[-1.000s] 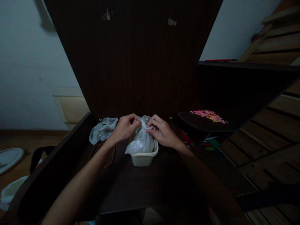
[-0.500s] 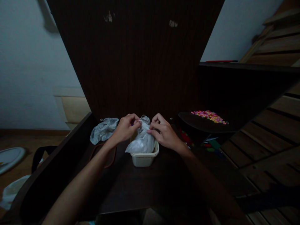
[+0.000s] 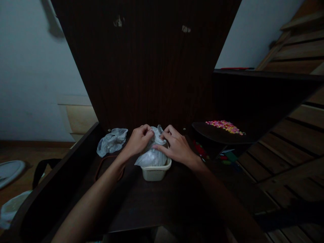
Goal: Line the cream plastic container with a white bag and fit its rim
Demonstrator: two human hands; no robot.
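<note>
The left hand (image 3: 138, 138) is closing partway, its thumb and forefinger pinching the gathered neck of a white plastic bag (image 3: 152, 158); the remaining fingers are curling inward. The right hand (image 3: 176, 145) is gripping the same neck from the other side, its index finger bending over the plastic and its thumb extending across the front, with a small gap showing between the two hands. The white plastic bag is sitting in a cream container (image 3: 155, 173), its lower left corner hanging over the rim. The cream container is standing upright on the dark surface (image 3: 141, 206), about midway between the sides and toward the back edge. A crumpled translucent bag (image 3: 112, 141) is lying near the back left corner, apart from the container. Just in front of it, a brown-rimmed item (image 3: 97, 168) is lying toward the left edge, partly hidden by the left forearm. Beyond the back edge, a dark panel (image 3: 152, 74) is rising upright. To the right, a curved shelf (image 3: 207, 130) is bearing a spread of small pink and yellow pieces (image 3: 224, 126) along its back edge; red and green items below are showing too dimly to identify.
</note>
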